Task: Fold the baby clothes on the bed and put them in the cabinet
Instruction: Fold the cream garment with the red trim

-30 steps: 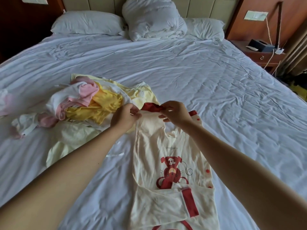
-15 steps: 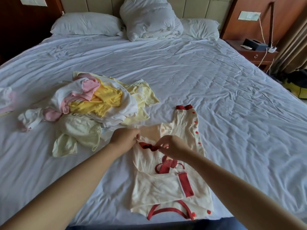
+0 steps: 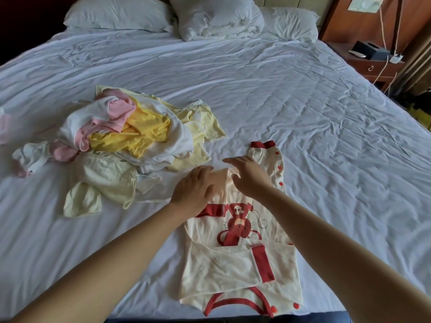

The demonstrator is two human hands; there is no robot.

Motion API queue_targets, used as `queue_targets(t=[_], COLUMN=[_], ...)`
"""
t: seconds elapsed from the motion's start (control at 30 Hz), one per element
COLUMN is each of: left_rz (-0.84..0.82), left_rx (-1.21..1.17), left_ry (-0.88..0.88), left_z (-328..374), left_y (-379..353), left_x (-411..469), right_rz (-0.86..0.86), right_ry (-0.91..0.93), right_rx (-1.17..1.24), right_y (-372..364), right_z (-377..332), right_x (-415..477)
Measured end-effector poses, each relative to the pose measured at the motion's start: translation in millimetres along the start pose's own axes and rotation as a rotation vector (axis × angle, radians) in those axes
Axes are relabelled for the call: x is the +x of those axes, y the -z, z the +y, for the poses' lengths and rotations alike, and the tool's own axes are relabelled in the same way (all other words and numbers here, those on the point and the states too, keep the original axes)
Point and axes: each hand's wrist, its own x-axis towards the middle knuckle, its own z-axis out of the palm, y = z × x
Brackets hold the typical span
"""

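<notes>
A cream baby romper (image 3: pixel 240 266) with red trim and a red animal print lies flat on the white bed (image 3: pixel 303 127), near its front edge. One leg is folded down, its red cuff by the print; the other leg (image 3: pixel 268 159) stretches away. My left hand (image 3: pixel 196 190) rests flat on the folded leg, fingers straight. My right hand (image 3: pixel 249 176) hovers over the fold beside it, fingers spread and relaxed. A heap of unfolded baby clothes (image 3: pixel 130 136) in white, pink and yellow lies to the left.
Pale yellow pieces (image 3: pixel 102 185) lie at the heap's near side and a small pink item (image 3: pixel 4 127) at the far left edge. Pillows (image 3: pixel 219 17) line the headboard. A wooden nightstand (image 3: pixel 370 59) with a dark box and cables stands at the right.
Both hands carried the red-cuffed leg end down toward the print and let it go. They now lie open over the fold instead of pinching the cuff.
</notes>
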Motion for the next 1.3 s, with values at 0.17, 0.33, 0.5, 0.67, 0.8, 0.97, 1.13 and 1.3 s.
queue_targets(t=[0.17,0.33,0.5,0.67,0.8,0.97,1.13,1.3], left_rz=[-0.109,-0.126,-0.253,-0.39,-0.338,-0.185,-0.215,-0.224], left_rx=[-0.004,0.014,0.209,0.259,0.261,0.118,0.096,0.141], left_ry=[-0.048,-0.082,-0.083,-0.007,0.01,-0.036,-0.1,-0.143], left_z=[-3.8,-11.3,-14.1,-6.0,9.8,36.7,63.7,69.2], left_y=[-17.9,-25.6,-32.4,-23.7,-10.4,-6.4,-23.2,-54.1], left_x=[2.0,2.6,6.8,16.8,28.1,54.0,94.4,120.5], right_rz=[-0.119,-0.095,-0.011,-0.092,-0.109,-0.02,0.021,0.021], right_ry=[0.066,0.092,0.01,0.003,0.019,-0.094,-0.146,-0.178], right_rx=[-0.088,-0.074,-0.072,0.047,0.014,-0.062,-0.07,-0.07], right_y=[-5.9,-6.3,-13.5,-10.4,3.7,19.2,34.9,34.1], right_z=[13.7,19.7,27.0,34.3,49.3,79.3,112.7,134.5], right_x=[22.8,35.2,36.9,30.9,18.1,10.5,20.7,46.0])
